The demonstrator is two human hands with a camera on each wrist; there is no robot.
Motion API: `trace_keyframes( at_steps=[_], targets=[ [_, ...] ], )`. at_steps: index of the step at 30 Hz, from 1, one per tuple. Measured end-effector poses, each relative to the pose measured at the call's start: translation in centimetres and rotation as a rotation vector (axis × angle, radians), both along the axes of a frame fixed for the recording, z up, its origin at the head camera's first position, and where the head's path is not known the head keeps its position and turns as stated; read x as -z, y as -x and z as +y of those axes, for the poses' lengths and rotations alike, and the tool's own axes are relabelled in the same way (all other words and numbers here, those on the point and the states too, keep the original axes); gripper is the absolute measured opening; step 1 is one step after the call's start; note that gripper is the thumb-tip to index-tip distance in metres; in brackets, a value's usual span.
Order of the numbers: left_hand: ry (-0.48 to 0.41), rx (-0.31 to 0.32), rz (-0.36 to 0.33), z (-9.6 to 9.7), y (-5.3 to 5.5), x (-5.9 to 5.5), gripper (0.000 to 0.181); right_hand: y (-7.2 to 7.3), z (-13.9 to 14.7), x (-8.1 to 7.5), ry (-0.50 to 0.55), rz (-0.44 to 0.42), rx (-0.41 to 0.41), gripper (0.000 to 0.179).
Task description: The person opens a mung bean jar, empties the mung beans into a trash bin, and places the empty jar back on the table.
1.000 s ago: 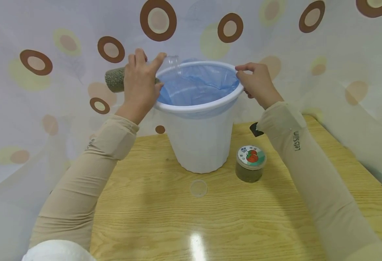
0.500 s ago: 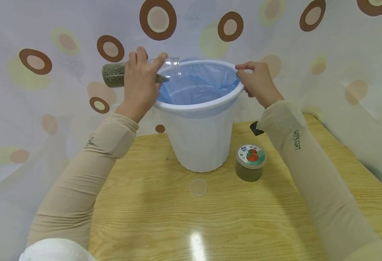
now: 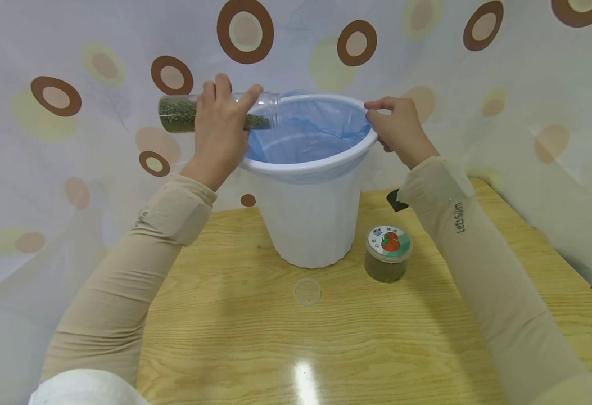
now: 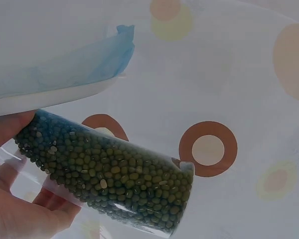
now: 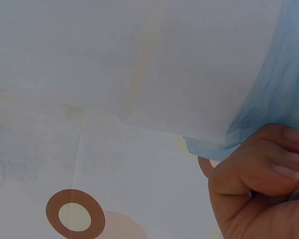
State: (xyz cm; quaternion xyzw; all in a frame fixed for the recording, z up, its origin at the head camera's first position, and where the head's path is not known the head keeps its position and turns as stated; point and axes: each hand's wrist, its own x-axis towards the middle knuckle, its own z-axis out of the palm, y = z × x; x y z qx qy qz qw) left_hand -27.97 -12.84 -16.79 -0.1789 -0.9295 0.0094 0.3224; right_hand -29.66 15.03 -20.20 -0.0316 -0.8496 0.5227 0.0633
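Observation:
My left hand (image 3: 221, 126) grips a clear plastic jar (image 4: 104, 172) of green mung beans (image 4: 134, 174). In the head view the jar lies almost level, its uncapped mouth over the left rim of a white trash can (image 3: 311, 219). Beans reach along the jar's lower side close to the mouth. A blue bag (image 3: 306, 135) lines the can and folds over its rim. At the can's right side my right hand (image 3: 399, 124) pinches the rim and the liner there; the right wrist view shows its fingers curled beside the blue plastic.
On the wooden table (image 3: 255, 337), a short jar (image 3: 388, 256) with a tomato picture on its lid stands right of the can. A clear round disc (image 3: 307, 292) lies in front of it. A small black piece (image 3: 397, 200) sits near the right sleeve. Patterned sheeting (image 3: 296, 34) hangs behind.
The jar's base has risen, so the jar lies more level, and the beans have slid towards its mouth. The right hand has kept its hold on the rim.

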Motion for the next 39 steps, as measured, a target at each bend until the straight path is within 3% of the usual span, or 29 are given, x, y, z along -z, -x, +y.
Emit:
trace_keyframes(
  at_steps=[39],
  targets=[
    [0.052, -0.029, -0.025, 0.14, 0.11, 0.01, 0.068, 0.40, -0.05, 0.26, 0.015, -0.009, -0.007, 0.045]
  ],
)
